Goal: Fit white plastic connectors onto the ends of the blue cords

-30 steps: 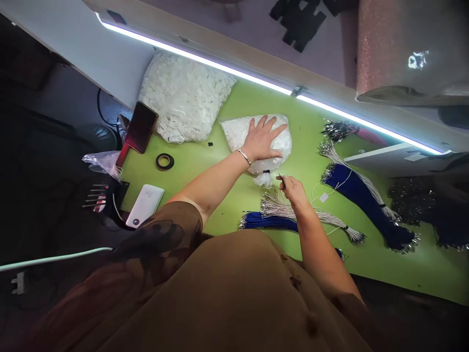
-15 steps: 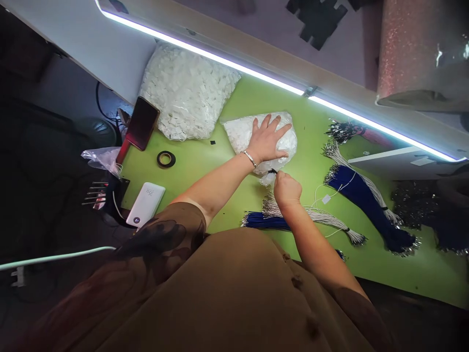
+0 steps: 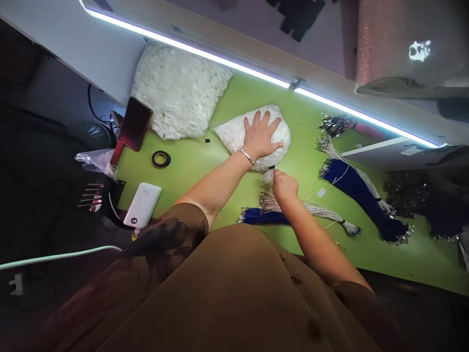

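A clear plastic bag (image 3: 229, 132) of small white pieces lies on the green table. My left hand (image 3: 259, 134) presses flat on top of it, fingers spread wide. The bag's neck is gathered at its near side, cinched by a thin black tie (image 3: 270, 168), with a short tuft of plastic (image 3: 267, 177) sticking out. Right beside the neck, my right hand (image 3: 286, 186) is closed in a fist, pinching what appears to be the end of that tie; the fingers mostly hide it.
A larger bag of white pieces (image 3: 179, 93) lies at the back left. Nearby are a phone (image 3: 135, 123), a tape roll (image 3: 161, 159) and a power bank (image 3: 142, 205). Blue wire bundles (image 3: 366, 203) and white wire bundles (image 3: 326, 214) lie right. A light strip (image 3: 190, 46) hangs overhead.
My right fist still holds close to the bag's neck, and the black tie appears tighter around it. My left hand stays spread on the bag. The whole view has shifted slightly.
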The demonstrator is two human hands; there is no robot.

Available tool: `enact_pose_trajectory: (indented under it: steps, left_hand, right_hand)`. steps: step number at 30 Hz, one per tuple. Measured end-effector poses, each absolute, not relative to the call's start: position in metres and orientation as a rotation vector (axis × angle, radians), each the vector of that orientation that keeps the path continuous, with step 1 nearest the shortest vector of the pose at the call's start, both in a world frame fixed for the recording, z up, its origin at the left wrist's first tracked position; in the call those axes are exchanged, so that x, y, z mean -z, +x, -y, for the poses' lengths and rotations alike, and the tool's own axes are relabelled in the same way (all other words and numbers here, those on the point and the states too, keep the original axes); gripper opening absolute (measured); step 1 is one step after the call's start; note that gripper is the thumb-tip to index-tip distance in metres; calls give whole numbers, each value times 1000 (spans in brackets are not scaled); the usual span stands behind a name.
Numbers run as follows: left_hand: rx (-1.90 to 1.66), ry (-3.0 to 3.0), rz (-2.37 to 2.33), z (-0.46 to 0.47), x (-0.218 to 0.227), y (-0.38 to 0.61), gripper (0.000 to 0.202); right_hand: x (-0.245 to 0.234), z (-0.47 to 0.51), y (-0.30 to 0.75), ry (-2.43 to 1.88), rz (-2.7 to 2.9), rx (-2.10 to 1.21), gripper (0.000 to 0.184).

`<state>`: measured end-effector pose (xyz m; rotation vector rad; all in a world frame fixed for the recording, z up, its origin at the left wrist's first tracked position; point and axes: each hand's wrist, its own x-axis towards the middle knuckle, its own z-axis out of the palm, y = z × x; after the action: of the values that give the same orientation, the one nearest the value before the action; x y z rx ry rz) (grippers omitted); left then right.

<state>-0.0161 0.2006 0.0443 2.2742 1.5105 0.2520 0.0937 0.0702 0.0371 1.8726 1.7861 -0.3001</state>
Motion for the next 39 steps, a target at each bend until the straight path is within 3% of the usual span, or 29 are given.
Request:
enact_pose_trajectory:
  steps: [5, 10, 23, 39]
  left_hand:
    - [-256, 2285, -1531, -201, -44, -19, 79]
    - [-291, 2329, -1526, -203, -43, -20, 76]
    - [-352, 2245, -1503, -204, -38, -21, 79]
    - [-330, 2257, -1517, -202, -37, -19, 81]
  right_hand:
    - [-51, -58, 110, 1906, -1757, 313, 26]
    - [-54, -55, 115, 2059, -1826, 180, 39]
    - [-28, -63, 114, 2118, -1896, 174, 40]
    - [-36, -94, 84, 1968, -1782, 409, 28]
